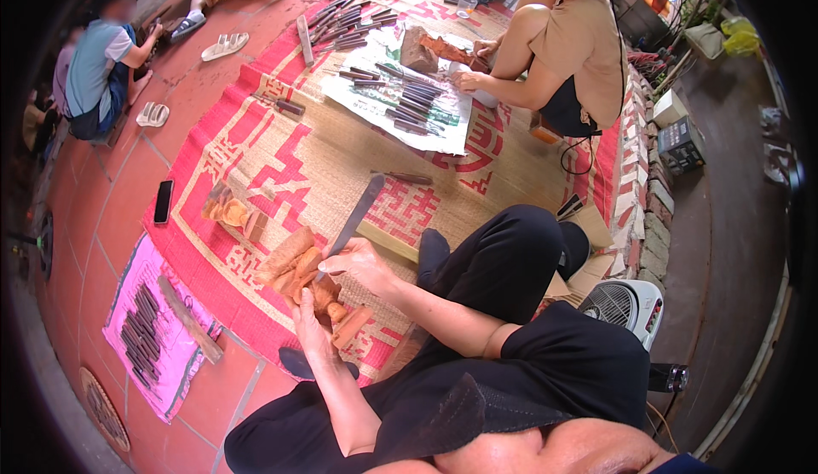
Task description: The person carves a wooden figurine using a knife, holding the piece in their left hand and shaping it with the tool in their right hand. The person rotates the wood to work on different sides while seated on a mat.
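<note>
A carved wooden figure (294, 261), orange-brown and deeply cut, lies tilted in front of my legs. My left hand (312, 325) is closed around its near side, steadying it. In my right hand (358, 267) is a long, flat, dark grey carving tool (356, 216). Its broad end points away from me, while the thin end comes down at the carving's surface; whether it touches cannot be told. Beyond the carving, to the left, a smaller pale wooden carving (230, 210) rests on the patterned mat (341, 150).
Dark-handled tools (141, 338) and a wooden stick (187, 316) lie on a pink cloth at left, near a phone (164, 202). A co-worker (571, 48) sits ahead by a white sheet (456, 137) bearing several tools. A fan (622, 308) stands right.
</note>
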Demonstrator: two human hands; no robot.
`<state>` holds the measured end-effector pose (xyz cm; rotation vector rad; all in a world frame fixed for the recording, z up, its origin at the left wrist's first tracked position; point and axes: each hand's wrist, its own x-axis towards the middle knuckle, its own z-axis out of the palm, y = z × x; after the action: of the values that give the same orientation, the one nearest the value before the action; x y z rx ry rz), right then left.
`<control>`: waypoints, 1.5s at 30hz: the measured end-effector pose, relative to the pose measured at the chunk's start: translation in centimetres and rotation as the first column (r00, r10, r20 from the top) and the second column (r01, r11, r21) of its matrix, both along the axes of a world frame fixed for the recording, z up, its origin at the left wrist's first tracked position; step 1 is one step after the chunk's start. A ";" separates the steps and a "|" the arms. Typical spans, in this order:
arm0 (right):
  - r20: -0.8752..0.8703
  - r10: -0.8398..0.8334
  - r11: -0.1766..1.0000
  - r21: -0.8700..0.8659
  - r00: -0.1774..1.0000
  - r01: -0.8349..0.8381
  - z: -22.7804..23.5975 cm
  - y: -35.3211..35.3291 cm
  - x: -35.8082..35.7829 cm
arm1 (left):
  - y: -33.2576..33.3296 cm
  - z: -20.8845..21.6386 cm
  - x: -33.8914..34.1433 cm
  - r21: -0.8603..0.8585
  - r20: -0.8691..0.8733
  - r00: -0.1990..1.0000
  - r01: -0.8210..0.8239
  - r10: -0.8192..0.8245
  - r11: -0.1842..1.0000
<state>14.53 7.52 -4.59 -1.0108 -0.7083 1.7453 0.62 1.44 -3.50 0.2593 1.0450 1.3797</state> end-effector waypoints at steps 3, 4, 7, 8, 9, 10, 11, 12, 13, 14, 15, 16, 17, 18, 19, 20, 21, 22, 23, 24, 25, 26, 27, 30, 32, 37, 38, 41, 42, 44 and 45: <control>-0.028 -0.020 1.000 0.009 0.999 0.021 1.9 -0.6 -0.9 | 0.1 0.8 0.0 0.040 0.023 1.000 0.014 -0.015 0.999; -0.018 -0.019 1.000 0.017 1.000 0.020 1.6 -0.6 -1.1 | 0.1 0.9 0.1 0.045 0.020 1.000 0.011 -0.012 0.999; 0.004 -0.040 0.999 -0.007 0.999 0.040 1.1 -0.3 -0.6 | 0.2 0.5 0.0 0.033 -0.001 1.000 0.019 -0.019 0.999; 0.010 -0.050 0.998 -0.023 0.999 0.050 1.0 -0.1 -0.3 | 0.2 0.3 -0.1 0.025 -0.012 1.000 0.023 -0.023 0.999; 0.006 -0.025 0.999 -0.027 1.000 0.025 0.6 0.0 -0.2 | 0.1 0.1 -0.2 0.014 -0.017 1.000 0.016 -0.015 1.000; 0.004 -0.003 0.999 -0.033 1.000 0.003 0.4 0.2 0.1 | 0.1 0.4 0.0 0.002 -0.020 1.000 0.011 -0.011 1.000; 0.001 0.018 0.999 -0.039 1.000 -0.018 0.2 0.2 0.2 | 0.2 0.7 0.2 -0.010 -0.024 1.000 0.007 -0.007 1.000; -0.022 0.012 1.000 -0.005 1.000 -0.012 0.1 0.0 0.1 | 0.2 1.2 0.3 -0.022 -0.027 1.000 -0.001 0.000 1.000; -0.046 0.008 1.000 0.029 0.999 -0.007 0.8 -0.3 -0.3 | 0.2 1.8 0.4 -0.033 -0.031 0.999 -0.010 0.009 0.999; -0.069 0.005 0.998 0.064 0.998 0.000 1.2 -0.5 -0.6 | 0.3 2.1 0.4 -0.044 -0.035 0.999 -0.018 0.017 0.999; -0.054 0.003 0.998 0.057 0.999 0.000 1.3 -0.6 -0.8 | 0.2 2.0 0.4 -0.026 -0.035 0.999 -0.008 0.007 1.000; -0.038 0.002 0.999 0.050 0.999 0.000 1.3 -0.6 -1.0 | 0.2 1.9 0.2 -0.008 -0.036 0.999 0.001 -0.001 1.000; -0.022 0.000 0.999 0.044 1.000 0.001 1.4 -0.6 -1.1 | 0.2 1.8 0.1 0.009 -0.036 0.999 0.011 -0.010 1.000; -0.019 -0.004 0.999 0.034 1.000 0.004 1.3 -0.4 -0.9 | 0.2 1.6 0.2 0.011 -0.049 0.999 0.019 -0.019 1.000; -0.017 -0.007 1.000 0.023 1.000 0.007 1.1 -0.2 -0.5 | 0.1 1.4 0.1 0.012 -0.063 0.998 0.027 -0.026 1.000; -0.015 -0.009 1.000 0.013 1.000 0.010 1.0 -0.1 -0.3 | 0.1 1.0 0.1 0.012 -0.076 0.997 0.034 -0.033 0.999; -0.008 0.008 1.000 0.003 1.000 -0.008 0.9 -0.1 -0.2 | 0.0 -0.1 0.2 -0.014 -0.095 0.995 -0.028 0.026 1.000; 0.000 0.021 1.000 -0.007 1.000 -0.021 0.9 -0.1 0.0 | 0.1 0.0 0.2 -0.012 -0.090 0.996 -0.014 0.013 1.000; 0.009 0.035 0.999 -0.017 0.999 -0.035 0.9 -0.1 0.1 | 0.1 0.2 0.1 -0.009 -0.085 0.996 -0.001 0.000 1.000; 0.021 0.026 1.000 0.013 0.999 -0.026 0.8 -0.1 0.1 | 0.1 0.3 0.1 -0.007 -0.080 0.997 0.012 -0.012 1.000; 0.033 0.016 0.999 0.043 0.999 -0.018 0.7 -0.2 -0.2 | 0.1 0.7 0.2 0.006 -0.074 0.997 0.018 -0.018 1.000; 0.044 0.007 0.997 0.073 0.999 -0.010 0.7 -0.2 -0.4 | 0.2 1.2 0.3 0.019 -0.067 0.997 0.025 -0.024 1.000; 0.027 0.010 0.998 0.060 1.000 -0.011 0.8 -0.3 -0.5 | 0.3 1.5 0.4 0.031 -0.061 0.998 0.032 -0.030 0.999; -0.003 0.022 1.000 0.006 1.000 -0.022 1.1 -0.3 -0.8 | 0.2 1.1 0.1 0.063 -0.062 0.998 0.028 -0.024 0.998; 0.012 0.019 0.998 -0.060 1.000 -0.018 0.4 0.0 -0.1 | 0.1 1.4 0.2 0.047 -0.045 0.998 0.049 -0.046 0.998; 0.006 -0.016 1.000 -0.023 1.000 0.016 1.8 -0.2 -0.3 | 0.1 1.6 0.0 0.008 -0.033 0.999 0.037 -0.037 0.999; -0.003 -0.018 1.000 0.002 1.000 0.018 2.3 -0.3 -0.5 | 0.1 1.1 -0.2 0.023 -0.039 0.999 0.034 -0.033 0.999; 0.018 0.002 0.999 0.035 1.000 -0.002 1.5 -0.5 -0.9 | 0.2 1.2 0.2 0.027 -0.035 0.999 0.013 -0.012 1.000; 0.020 -0.016 1.000 0.021 1.000 0.016 1.1 -0.4 -0.6 | 0.2 1.4 0.3 0.021 -0.030 1.000 0.005 -0.004 1.000; 0.018 -0.043 0.999 -0.007 0.999 0.043 0.6 -0.1 -0.4 | 0.1 0.7 0.1 0.014 -0.059 0.998 0.031 -0.030 0.999; 0.011 -0.027 0.999 -0.018 1.000 0.027 0.4 0.0 -0.3 | 0.1 0.4 0.0 0.010 -0.073 0.996 0.044 -0.043 0.999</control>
<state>14.25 7.50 -4.22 -1.0376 -0.6838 1.7270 0.63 1.51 -3.11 0.3415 1.0854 1.3460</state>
